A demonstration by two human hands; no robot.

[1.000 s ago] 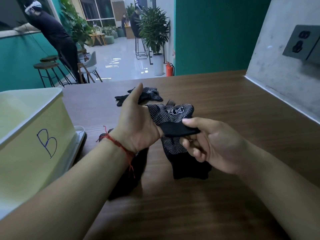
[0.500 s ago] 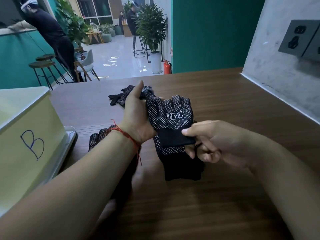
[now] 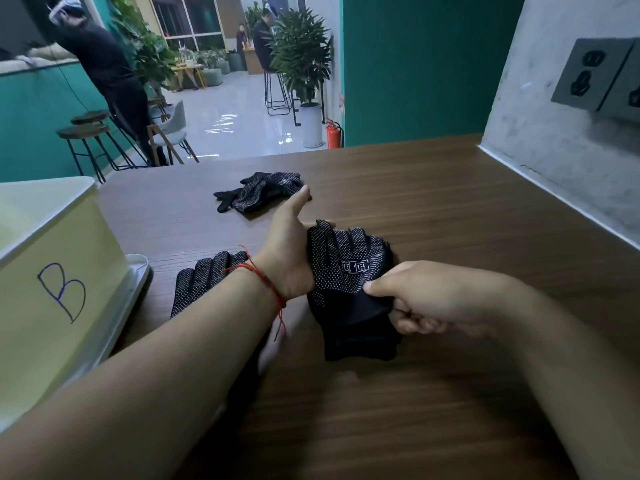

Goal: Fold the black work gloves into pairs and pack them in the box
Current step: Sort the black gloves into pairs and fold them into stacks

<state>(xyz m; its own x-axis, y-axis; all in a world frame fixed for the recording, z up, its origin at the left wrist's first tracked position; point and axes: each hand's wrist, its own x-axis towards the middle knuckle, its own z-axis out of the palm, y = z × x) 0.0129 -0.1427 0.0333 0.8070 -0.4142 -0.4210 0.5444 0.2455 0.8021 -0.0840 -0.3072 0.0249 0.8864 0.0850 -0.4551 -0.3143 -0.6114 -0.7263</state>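
Right hand [image 3: 433, 299]: drawn nearer, fingers [image 3: 410, 325] curled, pinching cuff of dotted glove pair [image 3: 346, 268] at table [image 3: 415, 209] centre. Left hand [image 3: 291, 258]: grips pair's 9 o'clock edge, thumb raised. Box [image 3: 52, 271]: 9 o'clock.

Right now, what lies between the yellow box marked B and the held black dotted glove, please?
Head view: another black dotted glove lies flat there, partly hidden by the left forearm.

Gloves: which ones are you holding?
The dotted pair with the white logo, held by the left hand and right hand. The far gloves and the glove under the left forearm lie loose.
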